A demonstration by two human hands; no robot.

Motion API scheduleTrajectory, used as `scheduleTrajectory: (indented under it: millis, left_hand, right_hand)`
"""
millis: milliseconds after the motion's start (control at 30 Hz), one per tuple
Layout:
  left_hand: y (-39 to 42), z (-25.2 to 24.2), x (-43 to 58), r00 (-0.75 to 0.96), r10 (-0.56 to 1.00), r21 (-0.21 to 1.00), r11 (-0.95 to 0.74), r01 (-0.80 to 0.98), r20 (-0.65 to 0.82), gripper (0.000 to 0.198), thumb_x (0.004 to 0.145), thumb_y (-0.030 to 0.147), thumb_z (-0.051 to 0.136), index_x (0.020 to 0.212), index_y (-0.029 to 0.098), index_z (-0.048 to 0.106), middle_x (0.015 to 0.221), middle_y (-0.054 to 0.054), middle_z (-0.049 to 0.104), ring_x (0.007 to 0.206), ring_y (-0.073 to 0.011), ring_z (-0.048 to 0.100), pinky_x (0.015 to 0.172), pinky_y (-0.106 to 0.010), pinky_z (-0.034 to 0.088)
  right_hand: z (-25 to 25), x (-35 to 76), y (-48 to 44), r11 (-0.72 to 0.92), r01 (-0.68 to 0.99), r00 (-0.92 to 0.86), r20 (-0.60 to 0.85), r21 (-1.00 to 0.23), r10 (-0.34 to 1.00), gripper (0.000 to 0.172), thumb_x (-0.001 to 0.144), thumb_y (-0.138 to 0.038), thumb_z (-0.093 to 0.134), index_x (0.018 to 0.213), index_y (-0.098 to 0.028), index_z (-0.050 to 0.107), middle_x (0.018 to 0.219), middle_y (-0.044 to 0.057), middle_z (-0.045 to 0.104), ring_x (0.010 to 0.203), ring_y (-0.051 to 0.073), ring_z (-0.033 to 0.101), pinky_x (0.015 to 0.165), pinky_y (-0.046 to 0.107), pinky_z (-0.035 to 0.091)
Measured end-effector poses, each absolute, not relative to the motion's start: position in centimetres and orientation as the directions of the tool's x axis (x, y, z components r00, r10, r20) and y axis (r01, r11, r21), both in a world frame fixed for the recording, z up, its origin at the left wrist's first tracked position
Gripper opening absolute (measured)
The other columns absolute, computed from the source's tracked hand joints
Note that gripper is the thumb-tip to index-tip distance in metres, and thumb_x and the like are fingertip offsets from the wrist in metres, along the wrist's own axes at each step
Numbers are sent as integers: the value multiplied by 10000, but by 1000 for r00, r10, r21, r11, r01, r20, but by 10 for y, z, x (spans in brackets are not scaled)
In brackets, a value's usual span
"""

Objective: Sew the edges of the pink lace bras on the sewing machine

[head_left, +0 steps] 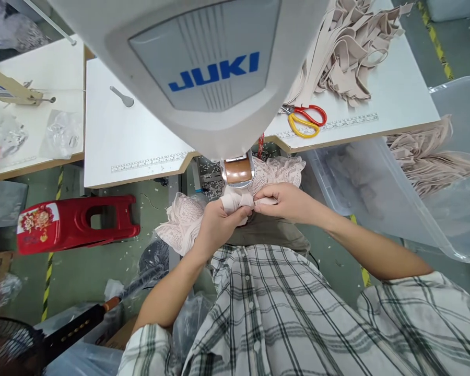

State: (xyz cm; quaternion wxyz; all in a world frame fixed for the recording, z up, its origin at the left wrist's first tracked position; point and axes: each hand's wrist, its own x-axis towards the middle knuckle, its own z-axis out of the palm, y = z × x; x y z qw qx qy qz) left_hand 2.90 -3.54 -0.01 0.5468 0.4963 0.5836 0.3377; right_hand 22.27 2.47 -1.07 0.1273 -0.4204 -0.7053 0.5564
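A pale pink lace bra (184,222) lies beneath the head of a white sewing machine (219,117), its lace spreading out to both sides. My left hand (219,222) is closed on a smooth folded part of the bra, just below the machine's front. Close beside it, my right hand (280,201) pinches a narrow pale strap (267,201). The fingertips of both hands nearly meet. A metal-framed brown plate (237,171) sits right above the hands. The machine's needle area is hidden behind its head.
Red and yellow handled scissors (307,120) lie on the white table (399,99), near a heap of pale straps (347,57). A clear bin (426,219) with pale fabric pieces stands at the right. To the left are a red stool (74,222) and a fan (13,344).
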Motion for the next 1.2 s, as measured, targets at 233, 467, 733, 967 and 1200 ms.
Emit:
scheduleTrajectory:
  millis: [233,467,733,967,1200]
  left_hand:
    - [-31,-13,31,26,907,905,421,-64,-420,308,675,413,849,706,130,732,714,-41,711,668,-151,628,630,-256,518]
    - [-31,-19,44,-67,913,894,377,-240,-403,286,658,360,867,692,134,694,668,-10,694,623,-120,620,614,-227,517]
    - [-51,-21,33,-164,951,955,232,-186,-263,538,808,651,665,1053,173,693,1056,-105,741,974,-251,698,834,-362,578]
    - [-58,-29,29,-46,979,970,-203,-135,198,820,902,782,11,1593,341,-7,1328,-132,653,1161,-299,667,889,-475,574]
    - [-16,-25,-24,426,692,328,-680,656,582,725,879,510,676,1517,283,419,1250,-111,689,1098,-272,681,1007,-378,534]
  right_hand:
    - [-13,217,21,-453,280,-562,-527,-846,637,290,699,-448,645,790,-174,674,565,-64,412,482,70,315,455,228,223]
    - [-6,216,17,-196,321,-517,-345,-926,783,252,786,-404,632,791,-163,708,674,-7,596,591,104,465,550,242,329]
    - [12,222,34,-130,324,-590,-307,-937,747,288,753,-441,655,846,-177,724,707,12,647,608,131,518,556,254,367]
    - [54,206,78,-19,437,-779,-389,-899,493,188,731,-366,652,817,-209,708,652,-13,629,544,119,495,524,262,330]
    - [64,190,97,497,597,-760,-246,-630,602,165,774,-217,554,615,-201,595,571,-17,465,599,126,385,594,287,249]
